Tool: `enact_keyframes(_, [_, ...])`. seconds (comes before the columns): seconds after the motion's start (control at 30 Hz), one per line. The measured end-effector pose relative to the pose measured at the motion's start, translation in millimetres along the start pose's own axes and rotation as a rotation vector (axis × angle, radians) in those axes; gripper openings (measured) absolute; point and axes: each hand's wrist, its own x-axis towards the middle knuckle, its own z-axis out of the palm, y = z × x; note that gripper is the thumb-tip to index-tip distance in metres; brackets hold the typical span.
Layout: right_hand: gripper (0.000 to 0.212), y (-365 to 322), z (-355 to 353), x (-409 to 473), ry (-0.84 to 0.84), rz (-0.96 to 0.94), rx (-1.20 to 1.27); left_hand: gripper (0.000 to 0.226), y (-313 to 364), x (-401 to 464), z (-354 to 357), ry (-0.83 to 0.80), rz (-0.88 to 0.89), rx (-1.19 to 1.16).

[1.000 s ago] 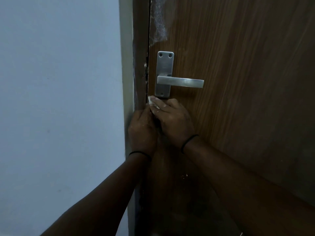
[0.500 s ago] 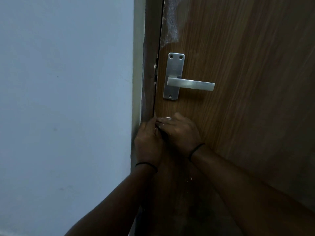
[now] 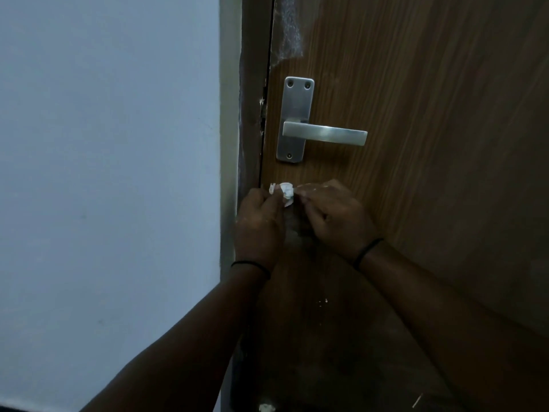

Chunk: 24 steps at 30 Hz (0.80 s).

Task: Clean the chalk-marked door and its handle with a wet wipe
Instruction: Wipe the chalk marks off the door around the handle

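Your two hands meet just below the handle [image 3: 322, 133], at about 6 o'clock from its backplate. Your left hand [image 3: 259, 224] and your right hand [image 3: 332, 217] both have their fingers curled in, and between them they pinch a small crumpled white wet wipe [image 3: 285, 194]. The left fingertips grip it from the 9 o'clock side, the right fingertips from the 3 o'clock side. In this dim light you cannot tell whether the wipe touches the wood or sits just off it.

The door [image 3: 430, 114] is brown wood grain and fills the view from 12 to 5 o'clock. A pale, whitish smear of chalk [image 3: 288, 28] runs down its edge at 12 o'clock from the handle, near the top of the view. The handle is a brushed metal lever pointing toward 3 o'clock, level, on an upright backplate with screws.

At 9 o'clock from your hands stands the dark door frame [image 3: 251, 114], and beyond it the plain light wall [image 3: 104, 173]. Each wrist carries a thin dark band. A few tiny white specks [image 3: 323, 301] dot the door at 6 o'clock from your hands.
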Motion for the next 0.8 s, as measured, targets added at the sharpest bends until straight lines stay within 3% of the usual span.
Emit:
enact_keyframes(0.1, [0.023, 30.1, -23.1, -1.8, 0.067, -0.038, -0.163, 0.014, 0.5, 5.8, -0.3, 0.024, 0.029, 0.026])
enact_keyframes(0.2, [0.029, 43.5, -27.8, 9.0, 0.141, -0.077, -0.304, 0.011, -2.8, -2.7, -2.4, 0.054, -0.067, 0.013])
enact_keyframes(0.3, [0.039, 46.0, -12.2, 12.1, 0.127, -0.124, -0.429, 0.009, -8.7, -12.3, -0.1, 0.101, -0.184, 0.004])
enact_keyframes(0.4, [0.047, 54.0, 1.6, 6.2, 0.082, -0.142, -0.577, 0.006, -8.5, -32.4, 6.3, 0.06, -0.166, 0.066])
enact_keyframes(0.5, [0.05, 59.6, 6.6, 3.1, 0.076, -0.147, -0.614, 0.008, -8.3, -43.9, 7.4, 0.014, -0.158, 0.041])
enact_keyframes(0.7, [0.051, 59.7, 6.1, 4.4, 0.058, -0.144, -0.636, 0.01, 0.0, 7.5, 6.6, 0.18, -0.177, 0.018])
enact_keyframes(0.8, [0.051, 59.1, 6.6, 4.2, 0.076, -0.145, -0.643, 0.011, -6.8, -18.6, 5.9, 0.101, -0.264, -0.007])
